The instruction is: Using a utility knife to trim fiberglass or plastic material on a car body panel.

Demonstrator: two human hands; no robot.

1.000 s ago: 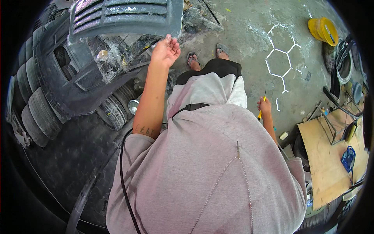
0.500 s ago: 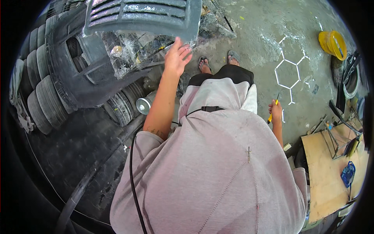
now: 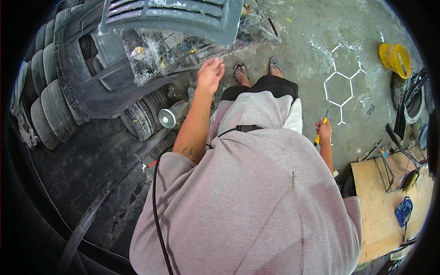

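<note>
My left hand [image 3: 211, 74] is raised in front of me, holding nothing, with its fingers loosely bent and a little apart. Just beyond it is a large dark grey moulded panel [image 3: 192, 28] with long slots; the hand does not touch it. Low at my right side, my right hand [image 3: 324, 130] is closed around a slim yellow-and-black handled tool [image 3: 317, 138]. A thin dark tip sticks out beyond the fingers; its exact kind is too small to tell.
A black moulded part [image 3: 103, 103] leans by stacked tyres [image 3: 59, 107] on the left. A round-ended metal canister [image 3: 167, 118] stands near my left forearm. To the right are a yellow bucket [image 3: 388, 59], a white-lined hexagonal figure [image 3: 352, 87] on the floor and a wooden board [image 3: 371, 188].
My left hand has drawn back from the panel's lower edge toward me, and its fingers have curled somewhat. My right hand keeps its hold on the yellow-handled tool.
</note>
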